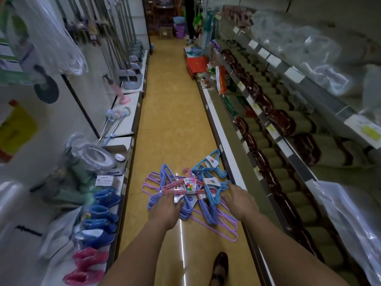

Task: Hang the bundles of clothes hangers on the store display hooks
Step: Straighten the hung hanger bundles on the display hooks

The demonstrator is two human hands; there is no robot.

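Observation:
A pile of hanger bundles lies on the yellow aisle floor. On top is a pink bundle (pixel 181 187) with a paper label; around it lie purple bundles (pixel 165 178) and blue bundles (pixel 212 182). My left hand (pixel 167 207) reaches down onto the near end of the pink bundle, fingers curled at its bar. My right hand (pixel 237 201) hovers with spread fingers over the blue bundle at the pile's right side. I see no bare display hooks clearly; the left wall shows hanging goods.
Low shelf (pixel 123 182) on the left carries blue and pink boots (pixel 103 215), boxes and mops. Right shelving (pixel 278 141) holds rolled mats and bagged goods. A person (pixel 191 27) stands at the far end of the aisle. My shoe (pixel 220 267) is on the floor.

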